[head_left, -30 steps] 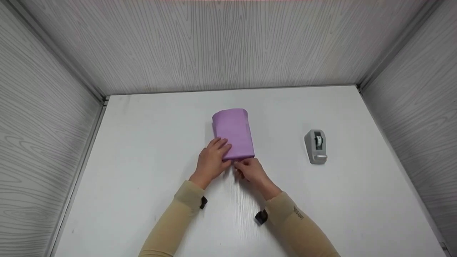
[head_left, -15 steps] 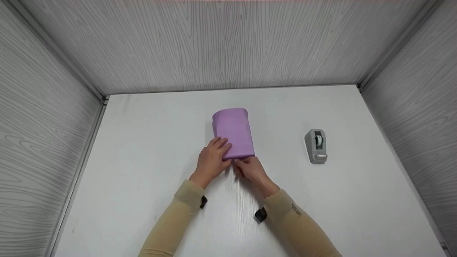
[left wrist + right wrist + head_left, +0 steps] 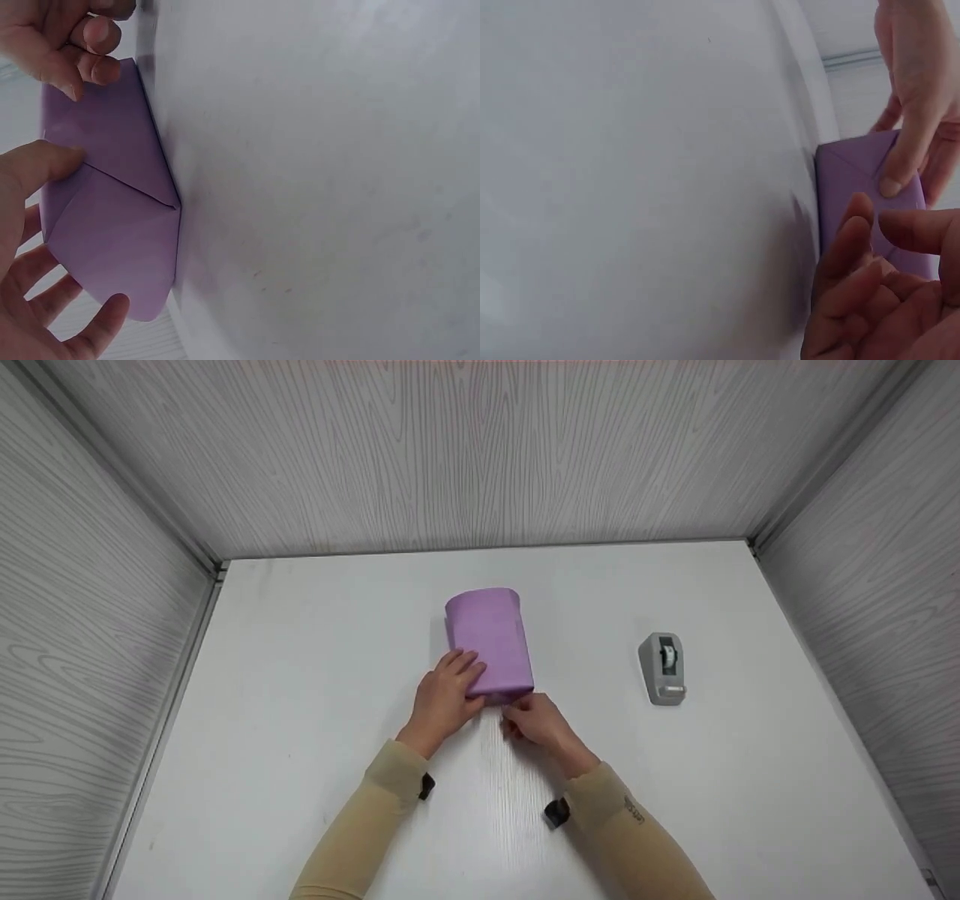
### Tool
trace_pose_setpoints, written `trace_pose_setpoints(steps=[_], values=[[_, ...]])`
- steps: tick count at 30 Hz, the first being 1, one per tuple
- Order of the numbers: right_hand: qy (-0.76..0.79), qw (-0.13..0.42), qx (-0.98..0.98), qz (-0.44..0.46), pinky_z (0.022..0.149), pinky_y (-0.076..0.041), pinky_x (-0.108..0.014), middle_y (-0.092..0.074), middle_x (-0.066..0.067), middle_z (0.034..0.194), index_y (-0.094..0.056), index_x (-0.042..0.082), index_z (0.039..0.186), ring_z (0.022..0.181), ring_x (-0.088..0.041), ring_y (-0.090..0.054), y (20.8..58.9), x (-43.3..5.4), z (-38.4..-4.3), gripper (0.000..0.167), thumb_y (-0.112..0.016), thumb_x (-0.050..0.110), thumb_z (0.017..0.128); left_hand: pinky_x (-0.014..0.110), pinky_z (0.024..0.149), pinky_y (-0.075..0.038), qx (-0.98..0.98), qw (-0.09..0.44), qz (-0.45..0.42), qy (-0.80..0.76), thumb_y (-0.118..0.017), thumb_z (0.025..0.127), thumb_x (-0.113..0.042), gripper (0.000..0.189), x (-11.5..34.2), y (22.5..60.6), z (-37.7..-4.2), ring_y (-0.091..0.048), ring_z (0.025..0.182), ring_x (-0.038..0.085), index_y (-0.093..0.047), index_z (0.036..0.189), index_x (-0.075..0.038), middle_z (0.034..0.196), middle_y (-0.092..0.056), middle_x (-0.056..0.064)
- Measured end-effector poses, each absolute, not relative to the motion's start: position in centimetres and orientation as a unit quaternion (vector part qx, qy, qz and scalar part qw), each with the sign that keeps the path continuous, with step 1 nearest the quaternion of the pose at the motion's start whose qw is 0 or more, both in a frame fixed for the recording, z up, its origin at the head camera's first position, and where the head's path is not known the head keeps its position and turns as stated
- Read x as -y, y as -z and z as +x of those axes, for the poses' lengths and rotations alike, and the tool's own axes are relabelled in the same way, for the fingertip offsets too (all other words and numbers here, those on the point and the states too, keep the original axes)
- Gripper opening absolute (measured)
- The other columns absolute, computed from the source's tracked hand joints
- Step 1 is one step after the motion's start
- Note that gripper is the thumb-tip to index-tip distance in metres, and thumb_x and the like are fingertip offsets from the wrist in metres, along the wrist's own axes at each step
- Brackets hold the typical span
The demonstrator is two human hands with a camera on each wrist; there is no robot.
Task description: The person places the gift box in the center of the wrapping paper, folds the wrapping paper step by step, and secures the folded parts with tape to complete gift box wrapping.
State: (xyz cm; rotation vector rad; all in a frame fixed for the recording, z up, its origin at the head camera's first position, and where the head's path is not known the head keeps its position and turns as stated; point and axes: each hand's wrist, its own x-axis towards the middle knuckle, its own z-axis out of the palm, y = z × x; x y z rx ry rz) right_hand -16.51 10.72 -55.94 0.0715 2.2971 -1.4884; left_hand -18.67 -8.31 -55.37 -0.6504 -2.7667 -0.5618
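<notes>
A purple paper-wrapped package (image 3: 491,630) lies on the white tabletop, its near end showing folded flaps with a diagonal crease in the left wrist view. My left hand (image 3: 441,701) holds it at the near left, fingers spread over the top and thumb (image 3: 56,165) pressing the end flaps. My right hand (image 3: 541,724) is at the near right corner of the package. In the right wrist view its fingers (image 3: 847,247) are loosely curled, with a gap between thumb and forefinger and nothing seen between them. Whether a fingertip touches the paper there, I cannot tell.
A grey tape dispenser (image 3: 664,669) with a roll of tape stands on the table (image 3: 300,660) to the right of the package. Grey wood-grain panels (image 3: 480,457) rise behind the table and at both sides.
My right hand has moved slightly right along the near end of the package, away from the left thumb. My left hand and the package stay in place.
</notes>
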Motion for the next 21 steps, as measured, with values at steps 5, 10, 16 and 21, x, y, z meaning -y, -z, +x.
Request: trace_pose_setpoints(steps=[5,10,16,21], values=[[0.505,0.179,-0.844,0.028,0.053,-0.045,-0.027,-0.067,-0.011,0.076,-0.07,-0.002,0.087,0.063,-0.018,-0.058,54.5,-12.4,-16.3,0.019,-0.06,0.013,0.095,0.051,0.086,-0.05,0.948,0.115,-0.222,0.2,-0.079,0.082,-0.029,0.051,8.3,55.5,-18.5,-0.042,0.134,0.029,-0.064,0.128,-0.011,0.14,-0.054,0.007],[0.462,0.097,-0.881,0.027,0.058,-0.042,-0.03,-0.06,-0.007,0.078,-0.06,0.004,0.087,0.068,-0.019,-0.054,53.7,-13.4,-16.3,0.015,-0.068,0.016,0.09,0.052,0.085,-0.051,0.947,0.111,-0.223,0.201,-0.08,0.081,-0.029,0.053,8.3,55.4,-18.3,-0.041,0.135,0.029,-0.063,0.128,-0.01,0.14,-0.053,0.008],[0.471,0.032,-0.881,0.002,0.064,-0.044,-0.033,-0.054,-0.011,0.09,-0.052,0.001,0.1,0.076,-0.02,-0.054,53.8,-13.3,-16.8,0.023,-0.069,0.008,0.085,0.052,0.085,-0.051,0.949,0.126,-0.214,0.192,-0.081,0.079,-0.035,0.054,8.0,55.3,-18.4,-0.044,0.132,0.029,-0.065,0.124,-0.011,0.136,-0.056,0.008],[0.497,0.03,-0.867,-0.001,0.07,-0.05,-0.035,-0.055,-0.014,0.098,-0.054,-0.001,0.106,0.085,-0.023,-0.06,54.1,-13.0,-17.5,0.027,-0.068,0.004,0.084,0.05,0.088,-0.05,0.953,0.14,-0.197,0.183,-0.08,0.078,-0.041,0.051,7.5,55.3,-18.5,-0.047,0.129,0.029,-0.067,0.118,-0.012,0.131,-0.059,0.007]])
